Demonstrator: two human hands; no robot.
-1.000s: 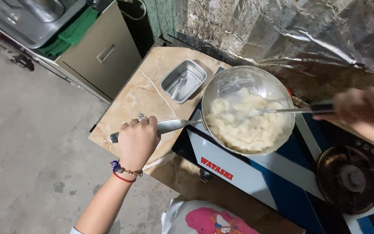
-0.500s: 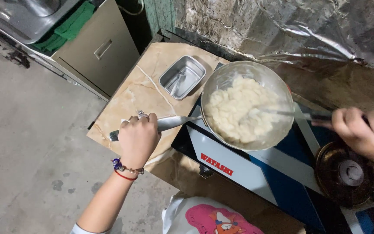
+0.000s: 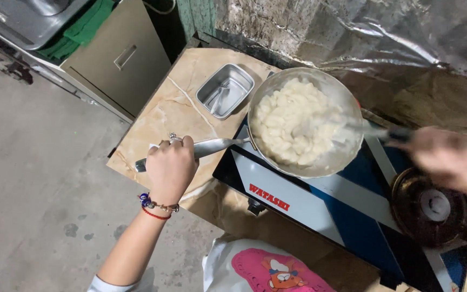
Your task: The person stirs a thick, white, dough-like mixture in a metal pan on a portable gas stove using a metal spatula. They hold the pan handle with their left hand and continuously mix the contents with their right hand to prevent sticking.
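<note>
Head view, looking down: the left hand (image 3: 169, 167) is clenched around the long metal handle (image 3: 212, 146) of a round steel pan (image 3: 305, 121), which sits on the near burner of a blue and white gas stove (image 3: 320, 200). The pan is filled with pale, lumpy white food (image 3: 293, 121). The right hand (image 3: 449, 162), blurred by motion, grasps the dark grip of a utensil (image 3: 377, 132) whose metal end reaches into the food at the pan's right side. Compared with the pictures of a second and half a second ago, the right hand has moved lower and farther to the right, and the utensil has swept across the food, while the left hand stays in the same grip on the handle and the pan stays on its burner; this points to stirring in progress with the pan held steady. A rectangular metal tray (image 3: 225, 90) lies on the marbled counter (image 3: 168, 113), just beside the pan's left rim. A second burner (image 3: 431, 208) stands uncovered below the right hand.
</note>
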